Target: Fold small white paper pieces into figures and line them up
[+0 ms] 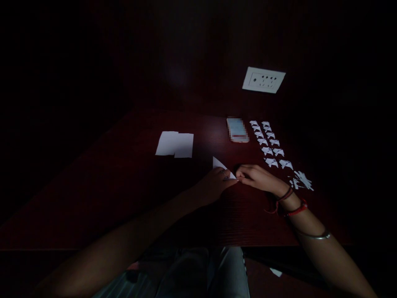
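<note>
One folded paper (217,164) sits pinched in the left hand (217,184), while the right hand (257,177) curls at the paper's tip, its grip unclear.

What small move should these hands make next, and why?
Perhaps press along the slanted edge of the white paper with the right hand: the left hand is holding it, and the right is close by its right-hand corner.

I see room for a hand to pass between the phone (237,130) and the white sheets (184,145) to its left. Right of the phone, two rows of folded papers (266,150) bar the way; on its near side, the left hand (217,185) and right hand (259,178) do.
</note>
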Demonstrator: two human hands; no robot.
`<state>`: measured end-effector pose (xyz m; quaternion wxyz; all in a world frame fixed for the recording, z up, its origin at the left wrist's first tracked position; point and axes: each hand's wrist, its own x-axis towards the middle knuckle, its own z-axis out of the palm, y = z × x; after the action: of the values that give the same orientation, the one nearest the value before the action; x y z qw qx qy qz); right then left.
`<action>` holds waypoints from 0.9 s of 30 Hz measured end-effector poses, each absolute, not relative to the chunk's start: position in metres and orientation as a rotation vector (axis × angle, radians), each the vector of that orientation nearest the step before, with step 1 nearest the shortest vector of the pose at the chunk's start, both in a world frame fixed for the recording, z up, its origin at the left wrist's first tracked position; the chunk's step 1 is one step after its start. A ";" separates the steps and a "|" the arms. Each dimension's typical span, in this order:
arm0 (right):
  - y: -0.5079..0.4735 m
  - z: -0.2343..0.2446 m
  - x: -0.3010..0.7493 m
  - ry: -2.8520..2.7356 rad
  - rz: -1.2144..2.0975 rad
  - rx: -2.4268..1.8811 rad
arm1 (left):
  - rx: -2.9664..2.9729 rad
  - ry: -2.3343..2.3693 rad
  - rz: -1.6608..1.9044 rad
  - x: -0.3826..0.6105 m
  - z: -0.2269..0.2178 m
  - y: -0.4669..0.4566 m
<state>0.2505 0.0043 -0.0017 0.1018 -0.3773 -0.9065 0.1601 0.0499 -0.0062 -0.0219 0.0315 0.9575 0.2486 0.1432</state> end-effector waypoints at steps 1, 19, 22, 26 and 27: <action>0.004 -0.002 0.250 -2.682 0.460 -1.117 | 2.949 0.754 0.439 0.050 -0.022 -0.006; 0.003 -0.002 0.246 -2.672 0.417 -1.142 | 2.950 0.745 0.472 0.050 -0.023 -0.005; 0.003 -0.003 0.245 -2.710 0.355 -1.166 | 2.945 0.749 0.483 0.051 -0.023 -0.005; 0.002 -0.004 0.244 -2.732 0.294 -1.198 | 2.934 0.749 0.482 0.051 -0.024 -0.005; 0.002 -0.005 0.243 -2.737 0.290 -1.199 | 2.933 0.748 0.479 0.051 -0.024 -0.005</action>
<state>0.2435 0.0023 -0.0047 0.0698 -0.3985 -0.9094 0.0965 0.0509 -0.0050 -0.0238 0.0385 0.9563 0.2439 0.1563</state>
